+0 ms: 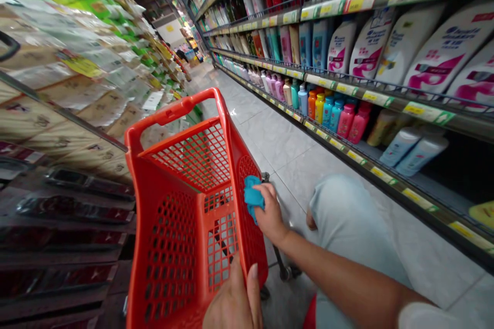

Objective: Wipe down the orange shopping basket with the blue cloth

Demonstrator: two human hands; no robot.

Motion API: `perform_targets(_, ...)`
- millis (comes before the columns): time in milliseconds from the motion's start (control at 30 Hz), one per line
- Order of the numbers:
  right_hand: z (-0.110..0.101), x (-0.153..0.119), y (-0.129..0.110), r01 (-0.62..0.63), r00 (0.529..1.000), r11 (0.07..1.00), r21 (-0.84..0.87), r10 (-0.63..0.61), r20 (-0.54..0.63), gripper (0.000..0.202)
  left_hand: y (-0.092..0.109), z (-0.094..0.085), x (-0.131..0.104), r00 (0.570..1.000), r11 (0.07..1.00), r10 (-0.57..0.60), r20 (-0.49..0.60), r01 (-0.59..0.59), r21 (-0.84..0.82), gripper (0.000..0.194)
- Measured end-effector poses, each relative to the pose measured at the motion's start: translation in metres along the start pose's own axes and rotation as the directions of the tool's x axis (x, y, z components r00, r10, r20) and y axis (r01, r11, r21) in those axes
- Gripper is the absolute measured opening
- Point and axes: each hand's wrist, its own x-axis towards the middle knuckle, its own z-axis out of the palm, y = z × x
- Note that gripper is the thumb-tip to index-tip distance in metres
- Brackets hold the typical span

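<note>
A red plastic shopping cart (195, 247) with perforated sides stands in front of me, tilted in my view. My right hand (272, 216) is closed on a crumpled blue cloth (253, 196), pressing it against the outer face of the cart's right side wall. Lower down, my left hand (231, 300) grips the top rim of that same side, its thumb outside and its fingers toward the inside. The inside of the cart holds nothing that I can see.
Shelves (332, 74) of shampoo bottles (389, 49) line the right of the aisle. Stacked packaged goods (85, 77) rise on the left. My bent knee (339, 211) is close to the cart, above grey floor tiles (266, 131). A cart wheel (285, 272) shows beneath.
</note>
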Motion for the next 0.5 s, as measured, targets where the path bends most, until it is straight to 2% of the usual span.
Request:
perform_targets(33, 0.0, 0.016, 0.001, -0.026, 0.999, 1.0, -0.015, 0.026, 0.023, 0.053, 0.003, -0.002, 0.001, 1.0, 1.0, -0.006, -0.004, 0.006, -0.009, 0.035)
perform_targets(100, 0.001, 0.046, 0.009, -0.194, 0.981, 0.978, -0.081, 0.196, 0.012, 0.049, 0.012, -0.004, 0.004, 0.999, 0.999, -0.042, -0.019, 0.042, -0.031, 0.033)
perform_targets(167, 0.002, 0.057, 0.02, -0.334, 0.942, 0.934, -0.128, 0.335, -0.015, 0.041, 0.021, -0.005, 0.007, 0.995, 0.995, -0.091, -0.051, 0.089, -0.046, 0.031)
perform_targets(200, 0.002, 0.054, 0.025, -0.363, 0.931, 0.921, -0.138, 0.365, -0.016, 0.038, 0.026, -0.005, 0.008, 0.992, 0.993, -0.11, -0.066, 0.107, -0.047, 0.031)
perform_targets(300, -0.01, 0.024, 0.029, -0.365, 0.929, 0.92, -0.144, 0.371, 0.017, 0.032, 0.039, 0.0, 0.009, 0.986, 0.989, -0.145, -0.08, 0.142, -0.041, 0.031)
perform_targets(367, -0.025, 0.005, 0.02, -0.355, 0.93, 0.931, -0.084, 0.361, 0.072, 0.035, 0.045, 0.004, 0.006, 0.989, 0.991, -0.122, -0.083, 0.117, -0.064, 0.034)
perform_targets(433, -0.042, 0.001, 0.003, -0.334, 0.936, 0.942, 0.029, 0.328, 0.127, 0.038, 0.047, 0.004, 0.002, 0.99, 0.993, -0.075, -0.119, 0.063, -0.103, 0.04)
perform_targets(500, -0.059, 0.014, -0.022, -0.288, 0.955, 0.951, 0.116, 0.275, 0.115, 0.039, 0.039, -0.004, -0.001, 0.992, 0.979, 0.018, -0.127, -0.044, -0.2, 0.046)
